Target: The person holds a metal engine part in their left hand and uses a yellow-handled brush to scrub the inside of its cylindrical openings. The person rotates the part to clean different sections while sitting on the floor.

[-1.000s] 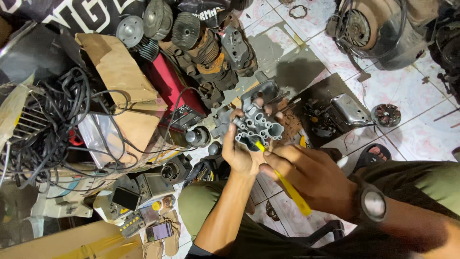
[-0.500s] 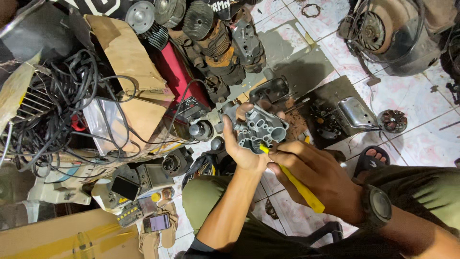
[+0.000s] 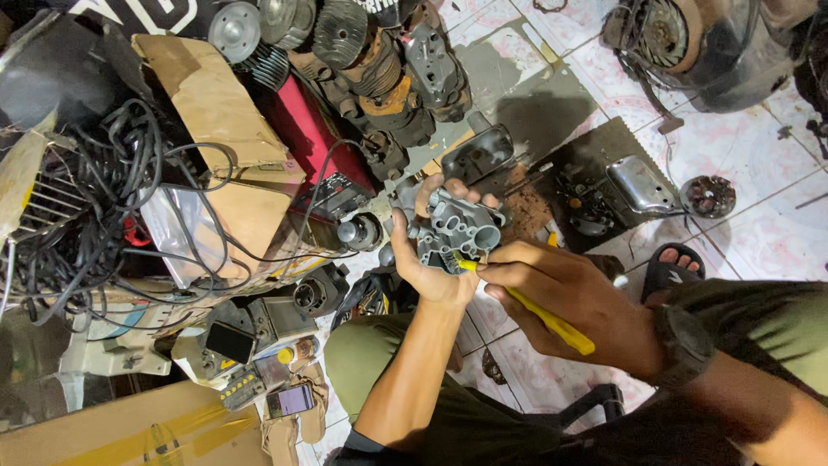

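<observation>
Nearest us, our right hand [image 3: 569, 298] pinches a slim yellow brush [image 3: 539, 311], its tip touching the grey casting [image 3: 457, 229]. Our left hand [image 3: 431, 259] cups that ribbed, many-holed metal part from below, fingers curled over its far edge. Beyond lie a black mat [image 3: 604, 164] with a shiny cover [image 3: 642, 185], finned cylinders [image 3: 345, 34], tangled black cables [image 3: 86, 198] and worn cardboard [image 3: 216, 103].

My left hand [image 3: 429, 263] covers the near side of the grey metal casting [image 3: 457, 229]. The yellow brush [image 3: 535, 306] passes through my right hand [image 3: 565, 302], and I can't make out its bristle tip against the casting; it is perhaps touching. My right forearm leaves the lower edge.
</observation>
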